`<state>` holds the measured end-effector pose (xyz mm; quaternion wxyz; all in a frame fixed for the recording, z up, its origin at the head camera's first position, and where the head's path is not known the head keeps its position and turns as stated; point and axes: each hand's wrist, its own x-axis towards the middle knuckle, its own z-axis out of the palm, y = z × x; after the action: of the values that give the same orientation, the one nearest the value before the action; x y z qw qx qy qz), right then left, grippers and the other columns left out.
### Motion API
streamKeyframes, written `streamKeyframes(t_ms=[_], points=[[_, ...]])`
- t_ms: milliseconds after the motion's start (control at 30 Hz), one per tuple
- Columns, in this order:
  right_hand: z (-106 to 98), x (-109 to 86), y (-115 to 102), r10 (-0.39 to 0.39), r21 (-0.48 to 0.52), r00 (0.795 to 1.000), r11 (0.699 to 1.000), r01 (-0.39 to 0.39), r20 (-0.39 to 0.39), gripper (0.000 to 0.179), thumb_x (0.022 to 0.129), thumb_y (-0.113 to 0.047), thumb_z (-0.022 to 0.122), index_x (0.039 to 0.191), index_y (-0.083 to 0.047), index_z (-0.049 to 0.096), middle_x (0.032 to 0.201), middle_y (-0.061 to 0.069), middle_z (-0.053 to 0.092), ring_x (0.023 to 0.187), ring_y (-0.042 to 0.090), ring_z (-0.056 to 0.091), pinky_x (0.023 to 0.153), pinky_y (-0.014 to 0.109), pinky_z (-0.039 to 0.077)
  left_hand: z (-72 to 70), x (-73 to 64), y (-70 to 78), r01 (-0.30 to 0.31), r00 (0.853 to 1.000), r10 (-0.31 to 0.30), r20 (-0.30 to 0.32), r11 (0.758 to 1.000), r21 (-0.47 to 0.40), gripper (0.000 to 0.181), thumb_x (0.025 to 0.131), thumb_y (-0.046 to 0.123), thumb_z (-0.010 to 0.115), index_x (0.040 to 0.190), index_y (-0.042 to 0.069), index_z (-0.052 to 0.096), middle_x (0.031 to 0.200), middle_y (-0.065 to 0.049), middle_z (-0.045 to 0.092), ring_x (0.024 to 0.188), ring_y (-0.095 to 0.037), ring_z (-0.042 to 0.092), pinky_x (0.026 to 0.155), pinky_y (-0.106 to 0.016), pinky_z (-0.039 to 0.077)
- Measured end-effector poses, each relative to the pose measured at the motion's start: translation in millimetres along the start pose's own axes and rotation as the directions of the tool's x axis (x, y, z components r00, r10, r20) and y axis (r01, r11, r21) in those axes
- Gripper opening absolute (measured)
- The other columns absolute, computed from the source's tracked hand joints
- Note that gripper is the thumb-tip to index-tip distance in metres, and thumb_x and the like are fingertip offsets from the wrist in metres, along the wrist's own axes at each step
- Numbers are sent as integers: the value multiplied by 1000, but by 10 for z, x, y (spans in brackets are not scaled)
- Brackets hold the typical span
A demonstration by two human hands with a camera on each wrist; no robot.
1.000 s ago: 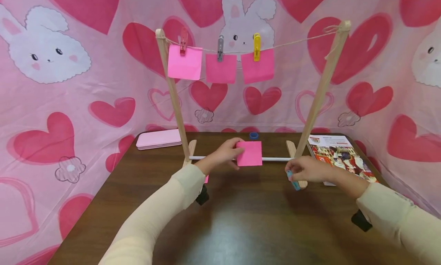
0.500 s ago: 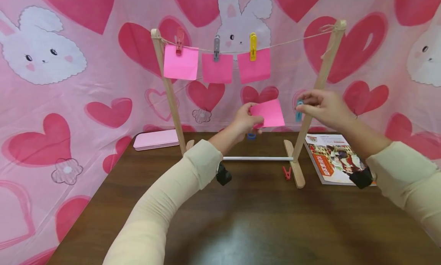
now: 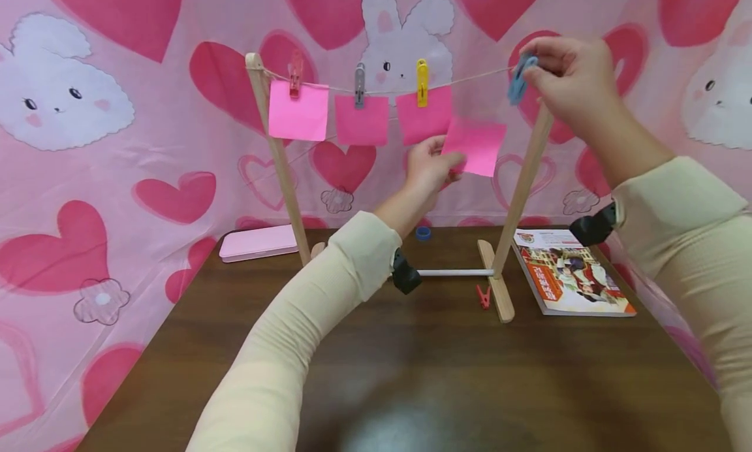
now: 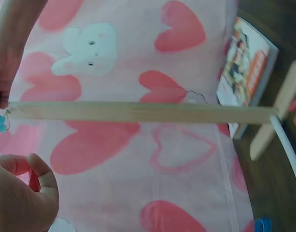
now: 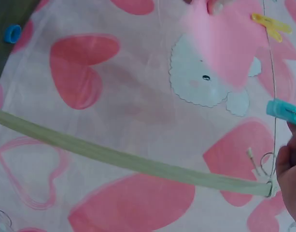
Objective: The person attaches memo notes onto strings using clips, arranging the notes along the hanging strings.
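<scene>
My left hand [image 3: 433, 168] pinches a square pink paper note [image 3: 478, 148] by its left side, below the string [image 3: 480, 77]. Up by the right post, my right hand [image 3: 578, 73] holds a blue clothespin [image 3: 519, 80] between thumb and fingers, beside the string. Three pink notes hang along the string to the left: one under a red clothespin [image 3: 296, 73], one under a grey clothespin [image 3: 360, 85] and one under a yellow clothespin [image 3: 422, 83]. The held note slightly overlaps the lower corner of the yellow-pinned one. In the right wrist view the blue clothespin [image 5: 285, 112] points toward the string.
Two wooden posts [image 3: 523, 191] on feet carry the string, joined low by a white rod [image 3: 455, 272]. A red clothespin [image 3: 484, 297] lies by the right foot. A book [image 3: 572, 272], a pink case [image 3: 258, 243] and a blue ring [image 3: 423, 233] rest on the table [image 3: 458, 367].
Both hands have risen from near the tabletop, the left with the pink note and the right with the blue clothespin. The note has also moved right. The hanging notes stay pinned.
</scene>
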<state>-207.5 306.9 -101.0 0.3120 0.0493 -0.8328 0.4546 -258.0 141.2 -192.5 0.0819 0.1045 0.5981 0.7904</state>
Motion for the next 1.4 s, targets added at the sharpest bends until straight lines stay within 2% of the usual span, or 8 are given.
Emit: streamKeyframes(t_ms=[167,267,400,633,867,1000,1167,1400], points=[[112,129,-100,-23,14,996,1000,25,-84,21,89,-13,60,109,-8,67,87,-15,67,87,-5,60,89,16,43,127,45,55,-11,996,3,-93,996,-87,37,77,-8,68,113,2,63,75,-2,60,50,-12,52,67,-32,54],[192,175,-132,-53,69,991,996,61,-123,16,88,-10,61,101,-8,70,86,-11,69,81,-3,62,83,15,46,184,62,73,-19,990,1,-140,992,-125,36,78,-8,68,112,2,64,76,-2,60,52,-12,54,69,-34,55],[256,230,-206,-45,80,985,995,59,-167,14,87,-14,63,98,-11,71,95,-4,69,80,1,60,78,14,46,240,87,94,-23,988,-5,-154,984,-176,32,79,-6,68,109,2,65,77,-4,61,54,-16,56,67,-33,55],[340,326,-313,24,34,985,999,-18,-173,21,86,-17,64,105,-12,71,107,1,66,82,5,58,83,15,45,256,125,129,-37,983,2,-181,981,-191,28,80,-3,68,107,2,66,78,-3,60,64,-22,64,62,-28,55],[355,325,-269,76,-89,987,992,-89,-140,30,86,-28,61,114,-19,67,114,-3,63,97,5,59,88,17,43,254,132,145,-26,986,-8,-169,980,-197,29,80,-2,69,108,3,66,80,-3,60,65,-19,64,61,-27,55],[382,314,-242,45,-161,991,985,-66,-129,29,88,-26,60,116,-19,67,114,-1,63,98,3,60,86,17,45,240,130,156,-17,988,-11,-151,983,-183,31,80,1,70,110,6,66,82,-1,60,67,-17,64,62,-27,55],[399,325,-236,51,-150,992,986,-68,-111,28,88,-24,61,115,-20,67,115,0,62,103,3,58,88,18,44,237,140,176,-12,991,-11,-132,984,-177,34,79,1,71,112,8,65,82,0,60,68,-17,63,63,-28,55],[403,303,-211,107,-213,991,969,-122,-81,35,88,-31,58,121,-23,63,120,-2,60,110,6,55,90,19,43,262,141,189,10,993,-31,-111,983,-184,36,79,2,71,113,9,64,83,0,60,69,-16,63,66,-30,55]])
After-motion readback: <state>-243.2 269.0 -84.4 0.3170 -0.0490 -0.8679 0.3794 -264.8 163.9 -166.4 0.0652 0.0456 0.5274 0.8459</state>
